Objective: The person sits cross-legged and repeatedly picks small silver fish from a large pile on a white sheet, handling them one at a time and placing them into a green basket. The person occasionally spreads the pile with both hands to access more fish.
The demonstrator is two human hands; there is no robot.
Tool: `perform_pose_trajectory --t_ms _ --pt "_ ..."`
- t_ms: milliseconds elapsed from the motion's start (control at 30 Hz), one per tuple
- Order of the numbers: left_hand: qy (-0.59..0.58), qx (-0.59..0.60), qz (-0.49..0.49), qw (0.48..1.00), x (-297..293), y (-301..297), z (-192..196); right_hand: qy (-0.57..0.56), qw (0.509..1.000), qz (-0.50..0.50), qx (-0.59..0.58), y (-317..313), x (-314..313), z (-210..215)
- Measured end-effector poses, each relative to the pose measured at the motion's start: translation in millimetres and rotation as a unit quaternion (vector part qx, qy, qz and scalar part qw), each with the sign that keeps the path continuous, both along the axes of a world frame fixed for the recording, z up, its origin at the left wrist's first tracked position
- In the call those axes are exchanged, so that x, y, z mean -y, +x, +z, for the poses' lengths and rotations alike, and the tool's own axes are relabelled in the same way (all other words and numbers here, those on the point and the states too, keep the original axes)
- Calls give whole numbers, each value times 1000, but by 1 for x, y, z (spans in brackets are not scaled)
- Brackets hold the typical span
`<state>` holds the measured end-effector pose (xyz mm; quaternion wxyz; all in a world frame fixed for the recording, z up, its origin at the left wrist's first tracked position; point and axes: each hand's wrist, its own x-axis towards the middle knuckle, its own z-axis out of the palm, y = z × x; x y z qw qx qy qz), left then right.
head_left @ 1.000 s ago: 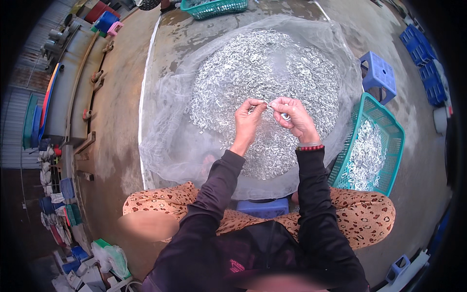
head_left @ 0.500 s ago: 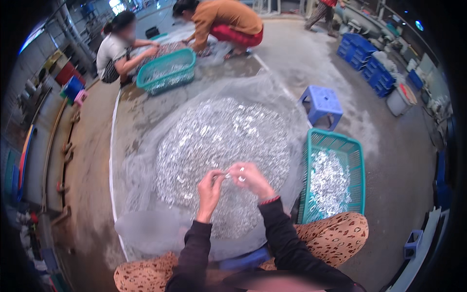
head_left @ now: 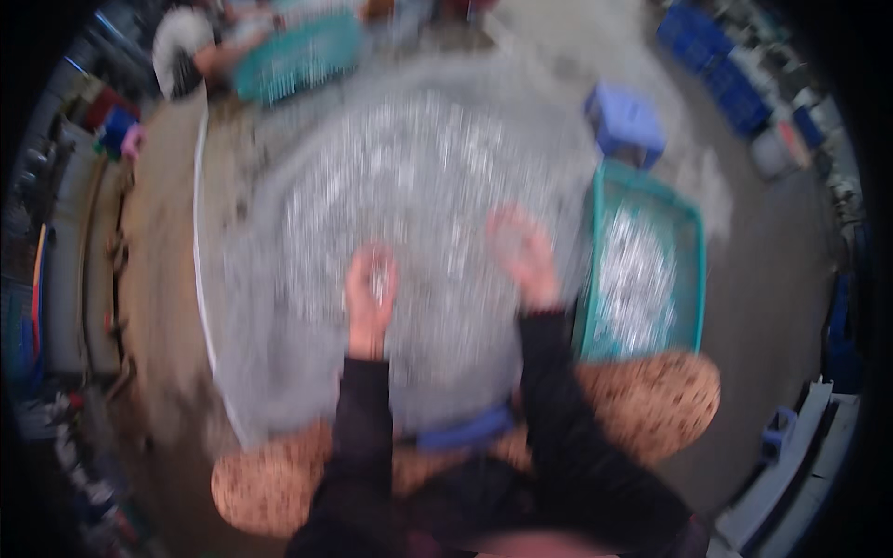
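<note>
A broad heap of small shiny silver metal pieces is spread on a sheet of pale mesh in front of me. Over its near left part is my left hand, fingers curled and smeared by motion; a bright glint shows at the palm, but whether it is held is unclear. My right hand hovers over the heap's right side, apart from the left one, its fingers too blurred to read. To the right stands a teal plastic basket with more silver pieces in it.
Behind the basket is a small blue-violet plastic stool. At the far left a crouching person reaches to another teal basket. Blue crates line the far right. A white strip runs along the mesh's left side.
My hands were together over the heap, fingertips meeting at a small piece; now they are apart, left hand leftward, right hand rightward. The whole view has shifted and blurred, the scene sitting higher.
</note>
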<state>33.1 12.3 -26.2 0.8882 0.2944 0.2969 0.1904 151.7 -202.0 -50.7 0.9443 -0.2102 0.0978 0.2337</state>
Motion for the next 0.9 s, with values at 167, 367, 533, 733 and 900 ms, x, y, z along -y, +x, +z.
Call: perform_pose_trajectory --t_ms 167,367,533,733,900 --pt "34 23 -151 988 -4 0 -53 -70 996 17 45 26 39 -37" --pt "32 -85 -228 969 2 28 -84 -236 967 91 23 16 31 -60" --pt "620 -147 -377 672 28 63 -137 -337 933 118 46 2 6 -76" --pt "757 -143 -332 544 29 58 -158 -482 850 178 112 0 -18 -125" --pt "534 -161 -240 795 -31 16 -121 -715 519 221 414 -6 -64 -162"
